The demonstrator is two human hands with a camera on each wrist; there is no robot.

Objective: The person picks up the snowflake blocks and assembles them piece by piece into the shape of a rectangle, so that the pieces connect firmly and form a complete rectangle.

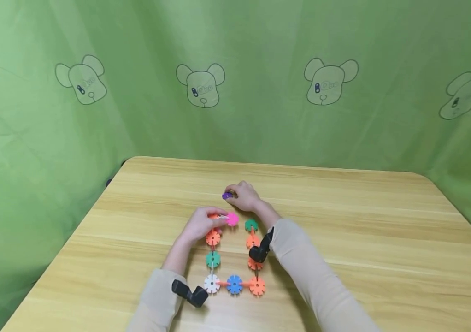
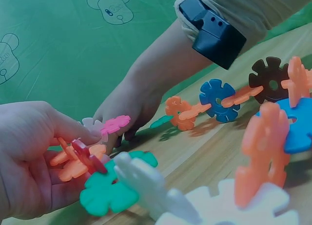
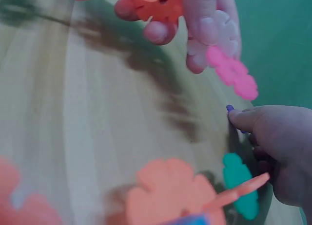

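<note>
Notched plastic snowflake discs are joined into a chain shaped like an open frame on the table. My left hand point(image 1: 199, 225) is at its far left corner. Its thumb and fingers pinch a white snowflake disc point(image 3: 228, 36), from which a pink disc point(image 1: 232, 219) sticks out to the right. The fingers also touch an orange disc point(image 3: 158, 8) of the chain. Farther back, my right hand point(image 1: 245, 197) pinches a purple snowflake disc point(image 1: 227, 196), mostly covered by the fingers in the right wrist view. A green disc point(image 1: 251, 225) ends the chain's right side, below the right wrist.
The chain's near side has a white corner disc point(image 1: 212, 284), a blue disc point(image 1: 234, 284) and an orange corner disc point(image 1: 257, 286). The wooden table point(image 1: 364, 221) spreads around it, with a green curtain point(image 1: 260, 120) behind. The right forearm passes close over the chain's right side.
</note>
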